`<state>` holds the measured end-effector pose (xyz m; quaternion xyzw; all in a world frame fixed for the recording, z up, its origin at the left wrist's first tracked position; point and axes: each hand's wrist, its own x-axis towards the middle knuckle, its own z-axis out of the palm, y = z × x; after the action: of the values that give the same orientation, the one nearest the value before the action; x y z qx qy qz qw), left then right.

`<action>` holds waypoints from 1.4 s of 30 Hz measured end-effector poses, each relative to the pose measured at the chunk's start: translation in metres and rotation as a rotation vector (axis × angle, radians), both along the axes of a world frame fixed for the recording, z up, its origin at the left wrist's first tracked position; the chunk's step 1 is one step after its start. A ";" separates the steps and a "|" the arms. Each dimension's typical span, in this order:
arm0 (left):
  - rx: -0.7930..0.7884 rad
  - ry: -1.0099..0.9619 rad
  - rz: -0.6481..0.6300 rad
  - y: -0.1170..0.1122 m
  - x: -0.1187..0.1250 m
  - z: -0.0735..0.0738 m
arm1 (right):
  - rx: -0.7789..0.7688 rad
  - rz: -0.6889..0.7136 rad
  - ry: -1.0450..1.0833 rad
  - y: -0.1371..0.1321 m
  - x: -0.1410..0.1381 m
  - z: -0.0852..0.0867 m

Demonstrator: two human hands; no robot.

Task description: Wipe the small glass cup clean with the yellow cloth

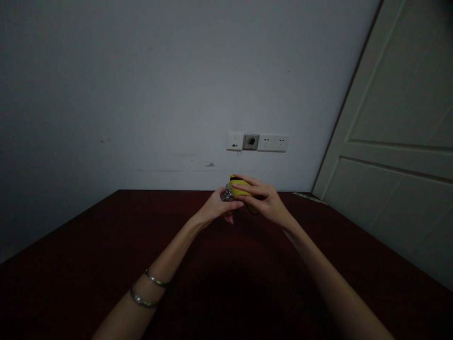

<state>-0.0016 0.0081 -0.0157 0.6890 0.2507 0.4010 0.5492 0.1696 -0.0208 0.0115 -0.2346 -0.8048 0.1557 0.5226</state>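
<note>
- Broadly, a bare pale wall fills the upper part of a dim room and carries a white socket strip, the landmark used below.
- Below the socket strip, a dark red table spreads toward the viewer, its far edge against the wall.
- Right of the socket strip stands a pale panelled door, shut as far as can be seen.
- Two bare forearms reach up from the bottom edge and meet just below the socket strip, over the far part of the table.
- The left hand is curled, its fingertips pinched on a silvery end piece.
- The right hand is closed on a small yellow object, fingers lying across its top.
- The yellow object sits between both hands, directly under the socket strip, seemingly lifted off the table.
- Judging by the two grips, the step in hand is working the silvery end piece against the yellow body; any further move calls for the right hand to hold steady while the left does the fine work.
- Two thin metal bracelets circle the left wrist, well below the socket strip.
- A thin pale strip lies on the table, below and right of the socket strip, clear of the hands.
- Nothing blocks the hands; the low light hides the object's detail.
</note>
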 end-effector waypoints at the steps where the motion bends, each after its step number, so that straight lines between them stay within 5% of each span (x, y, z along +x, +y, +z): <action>1: 0.004 0.002 -0.001 0.000 0.000 0.000 | -0.001 0.015 -0.014 0.000 0.000 0.000; 7: 0.010 0.008 0.029 0.000 0.002 0.002 | -0.079 -0.102 0.166 0.012 0.000 -0.007; 13: 0.008 0.034 -0.002 0.000 -0.003 0.006 | -0.092 0.086 -0.063 0.009 0.009 -0.009; 19: -0.008 0.064 -0.034 -0.003 -0.004 0.012 | 0.049 -0.094 -0.123 0.002 -0.003 -0.013; 25: -0.025 0.118 -0.067 -0.004 -0.003 0.012 | 0.079 -0.119 -0.070 0.008 -0.008 -0.020; 33: -0.082 0.036 -0.212 0.006 -0.011 0.000 | -0.131 -0.056 0.142 0.007 -0.011 -0.019; 42: 0.197 0.188 0.092 0.007 -0.012 0.005 | -0.494 -0.097 0.398 0.020 -0.019 -0.020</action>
<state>-0.0135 0.0150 -0.0110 0.7619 0.2917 0.3821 0.4340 0.1505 -0.0012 -0.0085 -0.3574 -0.6124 0.3642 0.6037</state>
